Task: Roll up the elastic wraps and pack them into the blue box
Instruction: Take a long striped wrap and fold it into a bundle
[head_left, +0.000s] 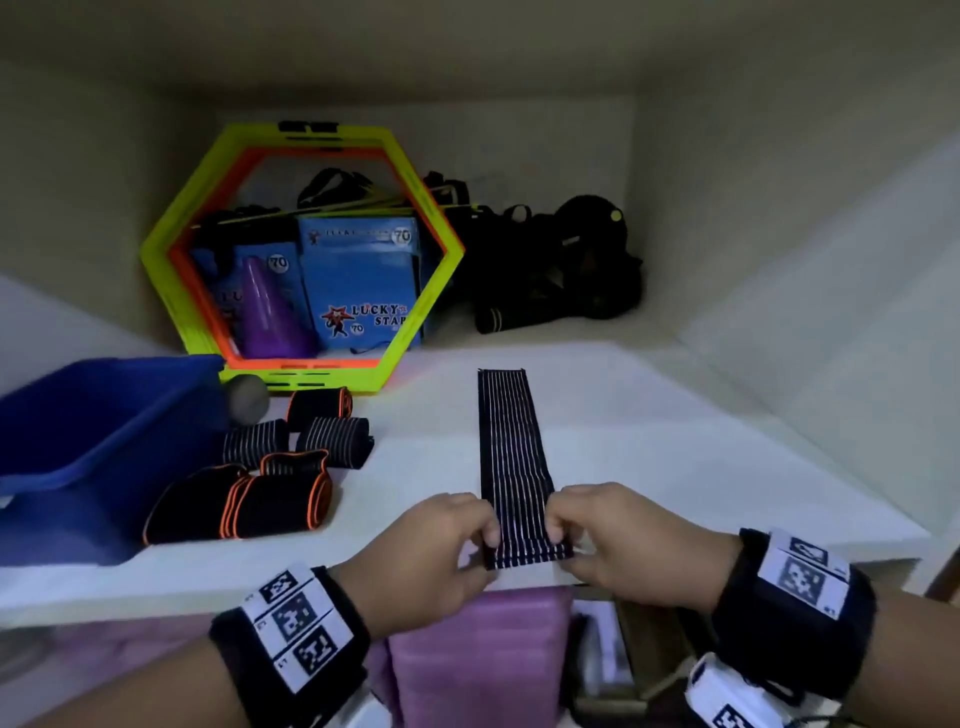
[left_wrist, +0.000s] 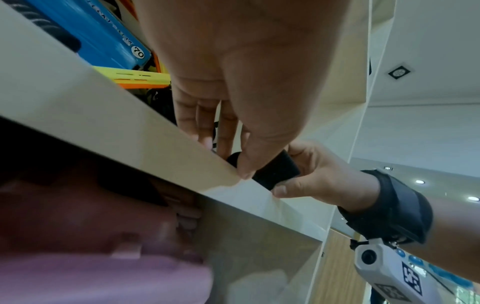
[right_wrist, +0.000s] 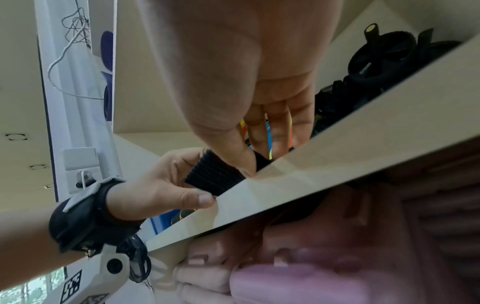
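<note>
A black elastic wrap (head_left: 511, 457) with thin white stripes lies flat on the white shelf (head_left: 675, 467), running away from me. Its near end (left_wrist: 275, 170) is at the shelf's front edge. My left hand (head_left: 485, 540) pinches the left side of that end, and my right hand (head_left: 558, 535) pinches the right side. The right wrist view shows the same end (right_wrist: 215, 176) curled between both thumbs. The blue box (head_left: 78, 426) stands at the left. Beside it lie several rolled wraps, striped ones (head_left: 254, 441) and orange-edged ones (head_left: 280, 499).
Yellow and orange hexagon rings (head_left: 426, 208) lean at the back, with blue Lucky Star boxes (head_left: 363, 280) and a purple cone (head_left: 270, 312) behind them. A grey ball (head_left: 248, 397) sits by the box. Black gear (head_left: 561, 270) fills the back right. Pink mats (head_left: 478, 660) lie under the shelf.
</note>
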